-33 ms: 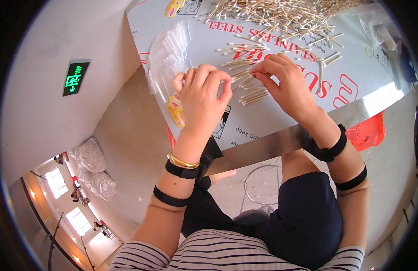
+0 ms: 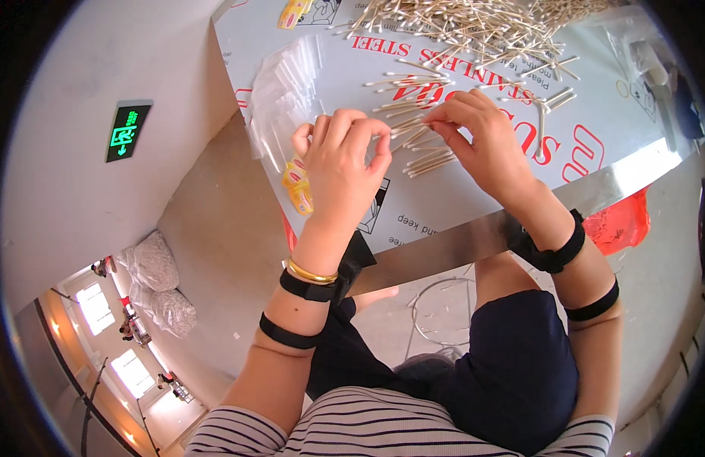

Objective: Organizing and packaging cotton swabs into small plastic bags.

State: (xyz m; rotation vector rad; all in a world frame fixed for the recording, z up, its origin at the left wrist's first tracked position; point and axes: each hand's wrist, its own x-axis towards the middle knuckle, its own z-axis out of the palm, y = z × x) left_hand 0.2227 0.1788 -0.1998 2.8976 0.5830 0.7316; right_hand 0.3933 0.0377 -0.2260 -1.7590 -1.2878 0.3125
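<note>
My left hand (image 2: 343,156) hovers above the table's near left part with its fingers curled. Its thumb and forefinger come together by the left ends of some cotton swabs (image 2: 429,162); what they hold, if anything, is hidden. My right hand (image 2: 482,141) pinches with thumb and forefinger at the right end of a cotton swab in the same loose row. These swabs are thin pale sticks with white tips, lying roughly side by side. Left of my left hand, clear plastic sleeves (image 2: 280,107) lie fanned out, with yellow printed labels (image 2: 298,186) near their lower end.
A large heap of cotton swabs (image 2: 459,27) covers the table's far side. A few swabs (image 2: 554,103) lie right of my right hand. Clear plastic bags (image 2: 642,49) sit at the far right. The metal table edge (image 2: 429,259) runs close before my legs; a red bag (image 2: 619,221) is below it.
</note>
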